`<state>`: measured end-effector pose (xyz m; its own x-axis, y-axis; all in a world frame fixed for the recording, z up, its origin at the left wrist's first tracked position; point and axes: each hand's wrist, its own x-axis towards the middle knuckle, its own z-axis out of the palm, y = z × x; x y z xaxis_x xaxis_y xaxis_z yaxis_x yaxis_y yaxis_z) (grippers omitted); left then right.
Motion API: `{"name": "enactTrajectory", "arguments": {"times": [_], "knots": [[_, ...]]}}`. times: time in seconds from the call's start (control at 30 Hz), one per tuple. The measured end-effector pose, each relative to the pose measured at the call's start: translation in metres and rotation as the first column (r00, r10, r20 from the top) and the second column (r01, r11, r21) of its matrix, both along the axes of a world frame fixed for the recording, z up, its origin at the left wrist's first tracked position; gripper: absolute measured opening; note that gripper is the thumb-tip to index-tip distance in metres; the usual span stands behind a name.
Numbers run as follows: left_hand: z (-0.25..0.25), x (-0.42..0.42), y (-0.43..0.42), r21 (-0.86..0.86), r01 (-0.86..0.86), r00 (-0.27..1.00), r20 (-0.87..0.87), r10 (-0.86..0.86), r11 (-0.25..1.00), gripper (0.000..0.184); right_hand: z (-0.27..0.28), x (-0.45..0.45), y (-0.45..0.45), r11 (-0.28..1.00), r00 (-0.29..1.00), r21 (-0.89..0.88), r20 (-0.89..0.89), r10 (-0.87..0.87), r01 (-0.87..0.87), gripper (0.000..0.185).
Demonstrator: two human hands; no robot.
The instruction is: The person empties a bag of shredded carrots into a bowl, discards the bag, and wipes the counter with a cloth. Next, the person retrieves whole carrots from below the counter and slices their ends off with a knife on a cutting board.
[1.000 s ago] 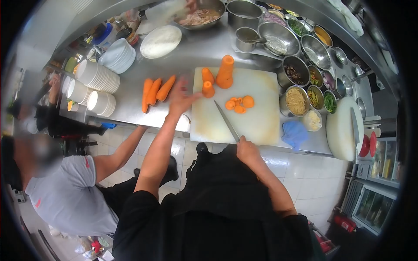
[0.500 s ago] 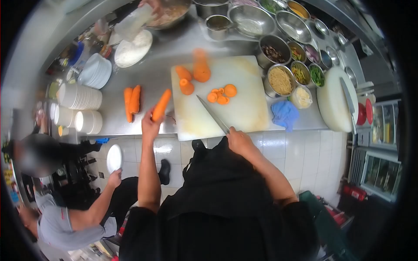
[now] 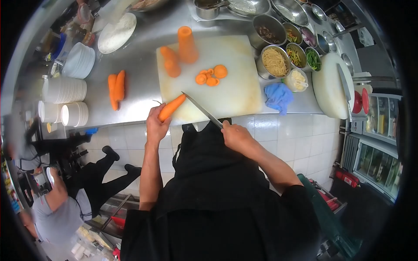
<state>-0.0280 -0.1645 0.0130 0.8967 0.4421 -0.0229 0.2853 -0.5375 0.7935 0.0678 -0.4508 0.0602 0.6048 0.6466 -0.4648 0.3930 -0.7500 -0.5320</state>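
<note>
My left hand (image 3: 157, 125) is closed round the thick end of a carrot (image 3: 172, 107) at the near left edge of the white cutting board (image 3: 230, 98). In my right hand (image 3: 236, 135) is the handle of a long knife (image 3: 202, 109), its tip beside the carrot's narrow end. Several orange slices (image 3: 211, 76) lie mid-board. Behind them, to the left, are a tall thick carrot piece (image 3: 187, 45) standing upright and smaller pieces (image 3: 170, 63). Two more carrots (image 3: 116, 89) rest on the steel counter left of the board.
Metal containers with noodle-like strips (image 3: 274, 61) and vegetables stand right of the board, near a blue cloth (image 3: 278, 98). A round white board (image 3: 328, 87) holds another knife. White bowls (image 3: 64, 90) are stacked at left. A person in grey (image 3: 58, 213) is at lower left.
My left hand picked up one carrot from the counter and brought it right, to the board's edge by the knife. The view has shifted, and the person in grey has moved away to the lower left.
</note>
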Motion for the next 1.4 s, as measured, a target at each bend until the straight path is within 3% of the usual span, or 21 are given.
{"name": "enactTrajectory", "arguments": {"times": [0.2,0.27,0.3,0.33,0.4,0.47,0.53,0.57,0.63,0.97,1.03,1.13,1.23,1.37,1.4], "knots": [[-0.002,-0.004,0.008,-0.058,0.042,0.999,0.001,-0.042,0.997,0.056,-0.036,0.008,-0.012,0.996,0.998,0.057,-0.013,0.062,-0.061,0.021],[0.007,-0.003,0.013,-0.464,-0.065,0.983,0.125,0.138,0.884,0.068,-0.038,0.013,-0.022,0.997,1.000,0.075,0.009,0.000,0.000,0.021],[0.016,-0.001,0.015,-0.421,-0.059,0.955,0.240,0.174,0.905,0.069,-0.037,0.012,-0.026,0.995,0.999,0.086,0.019,-0.044,0.042,0.022],[0.024,0.000,0.012,-0.424,-0.062,0.957,0.233,0.175,0.904,0.069,-0.035,0.008,-0.029,0.996,0.999,0.083,0.013,-0.043,0.042,0.022],[0.043,0.017,0.000,-0.618,0.006,0.881,0.374,0.288,0.786,0.056,-0.028,0.005,-0.029,0.983,0.980,0.116,0.122,-0.159,0.145,0.022],[0.036,0.036,-0.015,-0.579,0.040,0.887,0.395,0.238,0.814,0.048,-0.009,0.005,-0.024,0.986,0.984,0.094,0.105,-0.146,0.137,0.021],[0.033,0.052,-0.033,-0.070,0.026,0.998,0.060,-0.021,0.997,0.046,0.005,0.002,-0.019,0.987,0.983,0.090,0.110,-0.145,0.135,0.020],[0.025,0.057,-0.036,-0.070,0.031,0.998,0.062,-0.027,0.997,0.046,0.008,0.001,-0.018,0.986,0.982,0.090,0.112,-0.151,0.141,0.020],[0.003,0.065,-0.043,0.154,0.132,0.990,0.033,-0.138,0.979,0.048,0.011,-0.002,-0.020,0.989,0.985,0.106,0.127,-0.115,0.102,0.022],[0.002,0.072,-0.049,0.293,0.161,0.986,-0.009,-0.165,0.943,0.054,0.014,-0.012,-0.028,0.989,0.990,0.140,0.130,-0.061,0.042,0.017],[0.001,0.072,-0.050,0.291,0.155,0.988,-0.025,-0.154,0.944,0.054,0.019,-0.012,-0.024,0.998,0.996,0.041,0.072,-0.047,0.044,0.011],[0.001,0.073,-0.052,0.313,0.151,0.988,-0.031,-0.148,0.938,0.053,0.018,-0.014,-0.020,0.998,0.998,0.039,0.038,-0.053,0.051,0.010],[0.003,0.074,-0.051,0.307,0.162,0.987,-0.031,-0.161,0.938,0.054,-0.008,-0.007,-0.011,0.984,0.999,0.175,0.041,-0.025,0.017,0.015],[-0.002,0.065,-0.043,0.348,0.175,0.979,0.038,-0.201,0.921,0.052,-0.042,-0.003,-0.005,0.991,0.999,0.127,0.025,-0.041,0.037,0.016],[-0.002,0.061,-0.039,0.176,0.145,0.985,0.070,-0.159,0.974,0.052,-0.042,-0.005,-0.006,0.991,0.998,0.124,0.018,-0.053,0.050,0.018]]}}
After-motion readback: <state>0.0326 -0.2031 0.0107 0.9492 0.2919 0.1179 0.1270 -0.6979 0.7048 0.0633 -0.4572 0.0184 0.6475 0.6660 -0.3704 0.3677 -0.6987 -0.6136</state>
